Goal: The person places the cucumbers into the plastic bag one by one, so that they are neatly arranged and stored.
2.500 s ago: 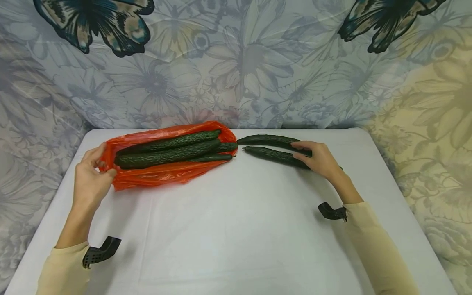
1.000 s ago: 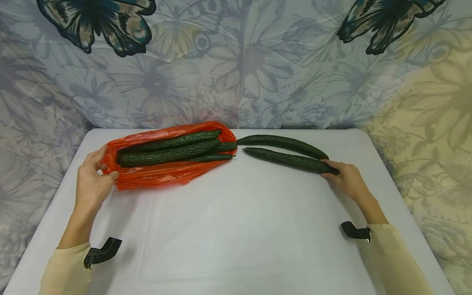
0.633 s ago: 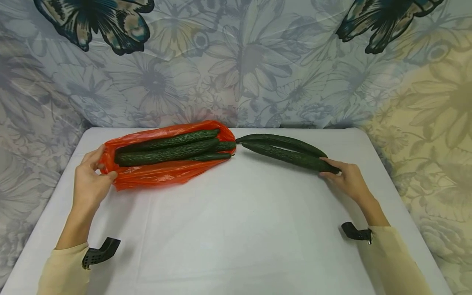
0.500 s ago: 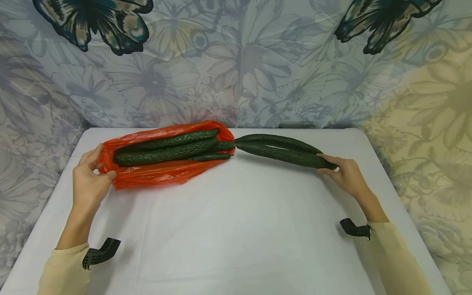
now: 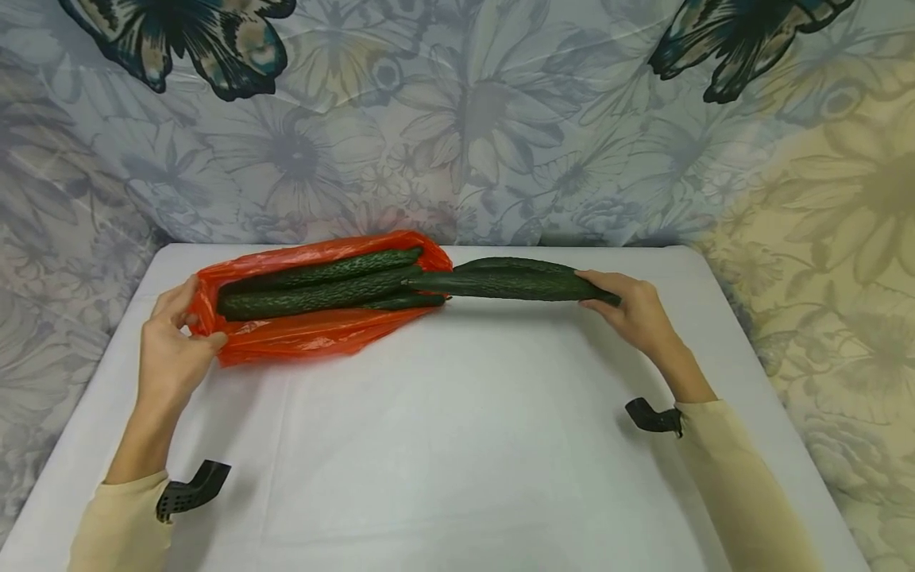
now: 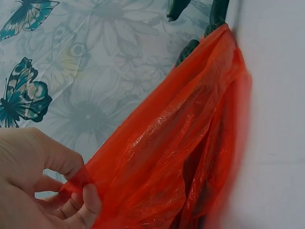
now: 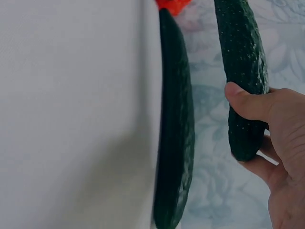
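My left hand [image 5: 175, 342] pinches the left edge of a red plastic bag [image 5: 307, 340] between thumb and fingers; the left wrist view shows the film drawn taut from the fingertips. Several dark green cucumbers [image 5: 314, 300] lie in the bag's opening. With my right hand [image 5: 632, 314] I grip a cucumber [image 5: 515, 284] by its right end, raised off the table. Its left tip reaches over the bag's right end. Behind it another cucumber [image 7: 174, 124] rests on the table, partly covered in the head view but plain in the right wrist view.
A white-covered table [image 5: 457, 445] lies beneath everything. Floral fabric [image 5: 472, 119] with butterfly prints stands close behind the table's back edge and along both sides. A black wrist mount [image 5: 193, 488] sticks out from the left sleeve, a similar mount [image 5: 652, 416] from the right.
My right hand slid to the right end of the front cucumber, lifted it, and moved left until its tip came over the bag. The left hand kept its hold on the bag.
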{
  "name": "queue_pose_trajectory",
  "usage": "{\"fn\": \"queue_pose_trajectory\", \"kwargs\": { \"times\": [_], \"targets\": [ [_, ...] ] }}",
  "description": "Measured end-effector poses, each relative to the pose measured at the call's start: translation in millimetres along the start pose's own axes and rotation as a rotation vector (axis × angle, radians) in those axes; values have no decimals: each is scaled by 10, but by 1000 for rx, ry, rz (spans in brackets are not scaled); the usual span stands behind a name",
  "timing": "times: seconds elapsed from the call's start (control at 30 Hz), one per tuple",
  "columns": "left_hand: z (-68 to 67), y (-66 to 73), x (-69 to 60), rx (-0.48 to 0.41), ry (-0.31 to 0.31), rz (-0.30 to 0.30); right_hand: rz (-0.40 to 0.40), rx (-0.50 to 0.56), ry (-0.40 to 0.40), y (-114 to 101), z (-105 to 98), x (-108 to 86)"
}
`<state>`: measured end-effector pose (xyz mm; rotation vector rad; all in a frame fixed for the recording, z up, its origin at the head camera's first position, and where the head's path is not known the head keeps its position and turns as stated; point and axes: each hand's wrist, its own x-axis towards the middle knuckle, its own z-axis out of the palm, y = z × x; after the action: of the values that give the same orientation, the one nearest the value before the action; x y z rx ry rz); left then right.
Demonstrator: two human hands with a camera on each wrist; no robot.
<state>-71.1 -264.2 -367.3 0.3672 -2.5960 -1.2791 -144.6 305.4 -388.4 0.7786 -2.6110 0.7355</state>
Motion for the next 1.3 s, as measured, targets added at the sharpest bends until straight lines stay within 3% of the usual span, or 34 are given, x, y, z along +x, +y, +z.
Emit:
{"fn": "queue_pose_trajectory", "kwargs": {
  "times": [0.27,0.63,0.87,1.3],
  "targets": [
    [-11,17,-7,-18,-23,53,-34,85,-6,-194,303,350],
    [2,21,-36,-55,-6,22,-67,186,-22,-522,755,808],
    [23,19,-14,-58,-2,22,-52,225,-67,-629,892,941],
    [16,21,2,-46,-19,22,-58,198,-185,-971,1063,1276]
  ]
}}
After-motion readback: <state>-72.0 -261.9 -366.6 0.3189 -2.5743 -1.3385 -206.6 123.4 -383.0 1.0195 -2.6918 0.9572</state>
